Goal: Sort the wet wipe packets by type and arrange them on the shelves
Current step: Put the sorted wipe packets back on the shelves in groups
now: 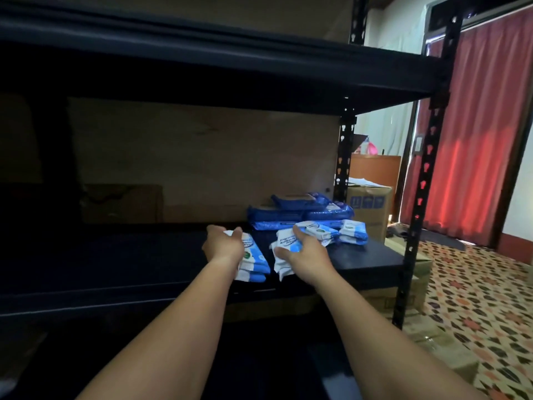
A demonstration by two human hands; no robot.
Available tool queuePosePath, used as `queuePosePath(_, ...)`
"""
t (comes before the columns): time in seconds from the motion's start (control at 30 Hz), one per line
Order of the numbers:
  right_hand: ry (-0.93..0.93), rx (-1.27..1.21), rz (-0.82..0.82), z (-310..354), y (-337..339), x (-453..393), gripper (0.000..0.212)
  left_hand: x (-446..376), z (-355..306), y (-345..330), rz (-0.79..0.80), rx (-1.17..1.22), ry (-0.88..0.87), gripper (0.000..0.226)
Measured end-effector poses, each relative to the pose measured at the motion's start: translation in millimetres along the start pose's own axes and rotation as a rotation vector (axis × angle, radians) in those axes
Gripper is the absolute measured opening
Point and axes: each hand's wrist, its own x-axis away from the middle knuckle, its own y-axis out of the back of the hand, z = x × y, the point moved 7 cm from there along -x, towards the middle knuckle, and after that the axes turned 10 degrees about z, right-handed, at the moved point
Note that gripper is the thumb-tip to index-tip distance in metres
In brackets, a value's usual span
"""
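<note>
On the dark shelf [369, 262] my left hand [223, 243] grips a small stack of white-and-blue wipe packets [253, 264]. My right hand [302, 251] grips another white-and-blue packet [284, 243] just to the right of it. More white-and-blue packets [353, 232] lie loose further right. Behind them, dark blue wipe packets [300, 210] are piled near the rear upright.
A black metal shelf post [418, 215] stands at the front right corner. The upper shelf [230, 67] hangs low overhead. A cardboard box [121, 203] sits at the back left of the shelf. Boxes [369, 209], a patterned floor [476, 298] and red curtains [484, 125] lie to the right.
</note>
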Motion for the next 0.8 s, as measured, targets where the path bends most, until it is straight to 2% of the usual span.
queuePosePath(0.1, -0.014, 0.108, 0.053, -3, -1, -7, 0.076, -3, 2, 10, -0.044, -0.042, 0.02, 0.041)
queuePosePath(0.2, 0.04, 0.156, 0.033, -3, 2, 1, 0.071, 5, -4, 15, 0.011, -0.083, -0.038, 0.045)
queuePosePath(0.23, 0.069, 0.167, 0.012, -1, 5, 7, 0.068, 12, -12, 16, 0.056, -0.125, -0.111, 0.044)
queuePosePath(0.3, 0.118, 0.187, -0.006, -1, 7, 19, 0.057, 25, -25, 15, 0.207, -0.27, -0.369, 0.043)
queuePosePath(0.37, 0.148, 0.273, 0.016, -3, 6, 28, 0.052, 39, -28, 9, 0.428, -0.531, -0.612, 0.046)
queuePosePath(0.43, 0.166, 0.349, -0.001, -6, 3, 31, 0.052, 47, -14, 2, 0.574, -0.837, -0.736, 0.05)
queuePosePath(0.53, 0.17, 0.419, -0.021, -2, -4, 25, 0.051, 46, -9, -4, 0.55, -0.931, -0.865, 0.046)
queuePosePath(0.6, 0.149, 0.481, 0.001, 2, -9, 16, 0.052, 35, -9, -9, 0.508, -0.905, -0.855, 0.043)
queuePosePath(0.8, 0.077, 0.523, -0.001, 5, -18, -25, 0.051, -18, -2, -30, 0.42, -0.808, -0.617, 0.038)
